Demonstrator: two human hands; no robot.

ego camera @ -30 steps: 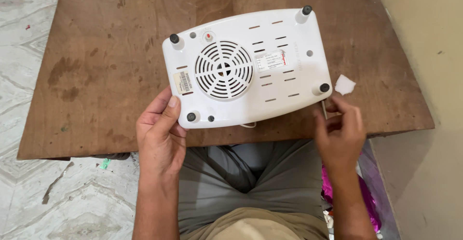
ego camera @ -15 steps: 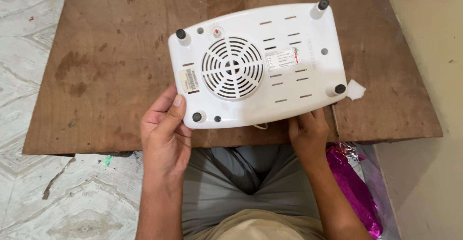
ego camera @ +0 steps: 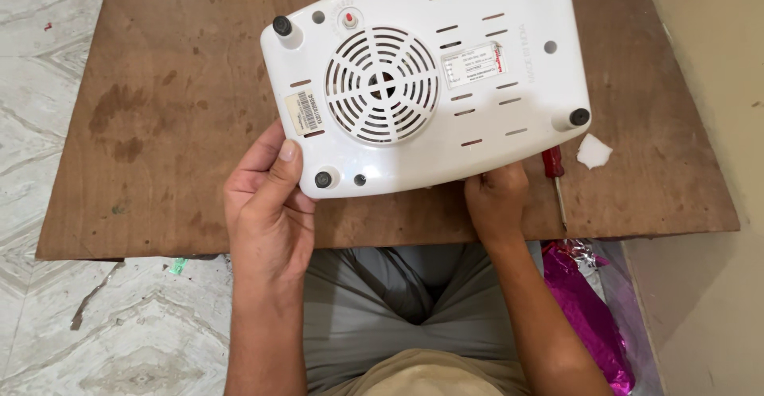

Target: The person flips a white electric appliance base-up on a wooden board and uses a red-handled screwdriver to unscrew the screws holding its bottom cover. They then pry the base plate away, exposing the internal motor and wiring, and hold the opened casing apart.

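Here, left hand (ego camera: 267, 205) gripping near corner of upturned white appliance (ego camera: 426, 78); right hand (ego camera: 495, 201) clasping its near edge — best kept level on board (ego camera: 159, 125), screwdriver (ego camera: 555, 175) lying beside.

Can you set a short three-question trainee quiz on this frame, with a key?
1. True or false: the white appliance lies with its underside up on the brown board.
2. Which hand has its thumb on the appliance's near corner beside a black foot? A) left hand B) right hand C) neither
3. What tool lies on the board just right of the right hand?

Key
1. True: the round vent grille and the feet face up.
2. A: the left thumb rests by the near left foot; the right hand holds the near edge.
3. A red-handled screwdriver, next to a white scrap.
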